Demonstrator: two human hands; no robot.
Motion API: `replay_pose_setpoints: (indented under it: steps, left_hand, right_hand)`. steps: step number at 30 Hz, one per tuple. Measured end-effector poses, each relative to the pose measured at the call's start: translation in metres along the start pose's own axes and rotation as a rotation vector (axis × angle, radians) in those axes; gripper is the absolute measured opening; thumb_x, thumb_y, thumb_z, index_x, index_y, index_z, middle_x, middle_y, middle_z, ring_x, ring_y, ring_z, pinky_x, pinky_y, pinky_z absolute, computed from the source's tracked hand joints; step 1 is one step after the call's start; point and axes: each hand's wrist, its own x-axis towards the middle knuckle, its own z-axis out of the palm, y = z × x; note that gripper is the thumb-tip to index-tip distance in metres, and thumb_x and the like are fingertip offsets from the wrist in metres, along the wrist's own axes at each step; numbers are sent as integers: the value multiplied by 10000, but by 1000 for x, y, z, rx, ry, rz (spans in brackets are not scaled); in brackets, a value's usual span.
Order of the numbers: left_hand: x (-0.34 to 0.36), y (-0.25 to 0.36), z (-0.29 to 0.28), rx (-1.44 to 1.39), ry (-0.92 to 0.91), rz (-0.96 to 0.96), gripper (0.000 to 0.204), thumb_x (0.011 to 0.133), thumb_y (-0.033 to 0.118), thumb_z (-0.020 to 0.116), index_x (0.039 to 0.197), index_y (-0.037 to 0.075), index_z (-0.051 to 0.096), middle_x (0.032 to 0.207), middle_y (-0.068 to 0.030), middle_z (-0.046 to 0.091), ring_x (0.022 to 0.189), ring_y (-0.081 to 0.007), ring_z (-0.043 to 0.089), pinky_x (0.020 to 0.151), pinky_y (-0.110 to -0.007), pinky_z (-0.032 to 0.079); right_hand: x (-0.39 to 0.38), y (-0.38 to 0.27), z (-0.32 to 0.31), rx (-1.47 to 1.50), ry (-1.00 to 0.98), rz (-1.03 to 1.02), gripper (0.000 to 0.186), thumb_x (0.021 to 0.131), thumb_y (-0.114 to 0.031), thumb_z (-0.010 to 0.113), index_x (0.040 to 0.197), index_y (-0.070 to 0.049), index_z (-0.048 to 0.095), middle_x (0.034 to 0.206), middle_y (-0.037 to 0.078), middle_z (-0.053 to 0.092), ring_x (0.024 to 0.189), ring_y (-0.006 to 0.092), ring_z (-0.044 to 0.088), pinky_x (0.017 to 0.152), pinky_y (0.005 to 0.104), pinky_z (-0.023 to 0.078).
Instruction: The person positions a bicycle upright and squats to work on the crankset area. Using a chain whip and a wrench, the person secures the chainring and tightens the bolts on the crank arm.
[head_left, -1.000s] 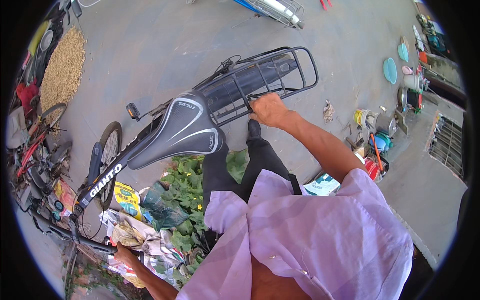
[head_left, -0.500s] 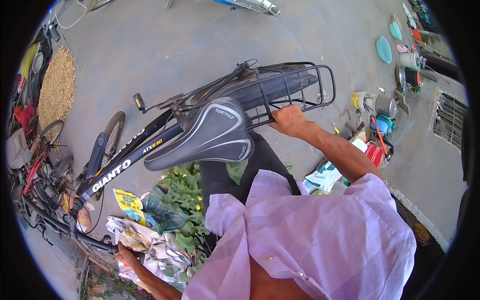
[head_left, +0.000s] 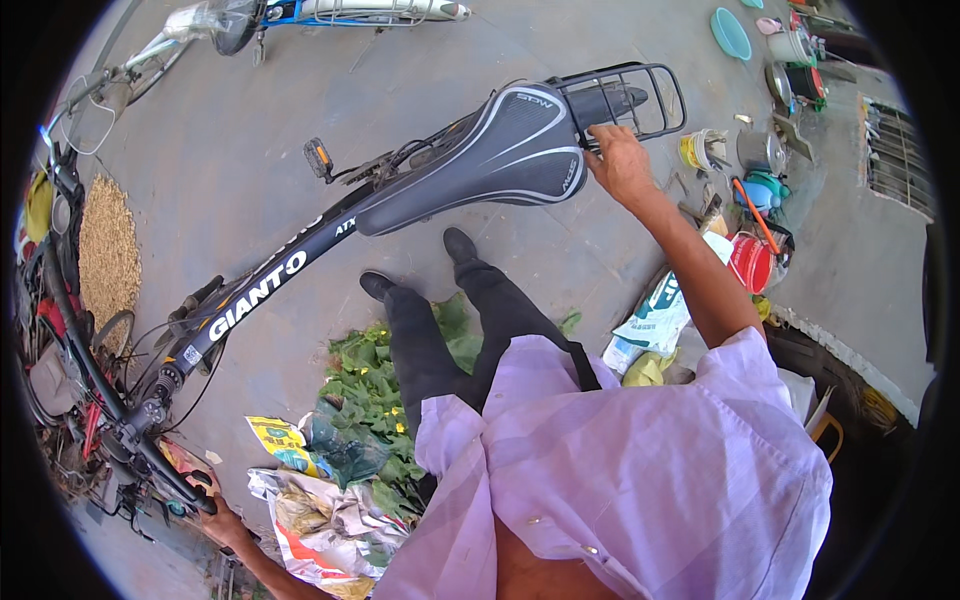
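A black bicycle [head_left: 290, 265] stands across in front of me, its handlebar at the left and its rear at the right. My left hand [head_left: 222, 522] is closed round the near end of the handlebar [head_left: 170, 475]. At the back, my right hand [head_left: 622, 165] grips the front part of the black rear rack [head_left: 665, 80], just behind the saddle [head_left: 480, 160]. The saddle is black and grey and hides much of the frame and rear wheel. An orange-edged pedal [head_left: 318, 158] sticks out on the far side.
Leafy plants [head_left: 365, 375] and crumpled sacks [head_left: 320, 510] lie by my legs. Buckets, a red tub [head_left: 750, 262] and a white-green bag [head_left: 655, 315] line the right side. A pile of grain-like pieces [head_left: 108, 250] lies left. Another bicycle [head_left: 330, 12] stands at the far edge.
The bicycle has come more upright, its saddle shifting up and right in view. The handlebar and my left hand have moved lower left; both hands keep hold. My shoes now show.
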Motion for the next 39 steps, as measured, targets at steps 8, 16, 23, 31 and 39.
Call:
replay_pose_setpoints:
  steps: [8, 16, 23, 31, 39]
  left_hand:
    - [-74, 143, -3, -74, 35, 92, 334, 876, 98, 655, 1166, -66, 637, 967, -217, 698, 820, -302, 669, 752, -420, 513]
    - [-102, 205, -12, -69, 1, 107, 332, 886, 179, 683, 1105, -67, 641, 871, -189, 684, 718, -301, 618, 688, -439, 479]
    - [-102, 212, -10, -99, 4, 163, 365, 897, 205, 677, 1174, -29, 638, 957, -205, 701, 795, -328, 653, 728, -442, 498]
    - [-90, 184, -3, 151, 40, 12, 409, 881, 265, 698, 1179, -11, 654, 1057, -198, 707, 935, -342, 674, 824, -411, 509]
    - [-113, 187, 8, 44, 76, 109, 430, 890, 277, 678, 1200, -18, 640, 1038, -210, 698, 849, -335, 645, 811, -413, 501]
  right_hand:
    - [-12, -34, -62, 839, 305, 596, 742, 860, -543, 661, 1240, 90, 593, 1169, 233, 637, 1143, 272, 591, 975, 342, 451]
    - [22, 28, -54, 499, 477, 573, 714, 823, -609, 656, 1088, 54, 657, 1006, 234, 694, 955, 328, 675, 870, 393, 501]
    - [32, 46, -59, 534, 543, 510, 740, 772, -625, 695, 1074, 50, 660, 960, 230, 699, 936, 338, 677, 870, 400, 502]
    - [42, 58, -59, 669, 508, 461, 715, 718, -639, 724, 980, 23, 659, 885, 211, 706, 870, 369, 686, 820, 423, 520]
    - [43, 77, -63, 628, 472, 360, 814, 723, -693, 682, 1045, 53, 626, 921, 258, 690, 890, 419, 670, 847, 484, 496]
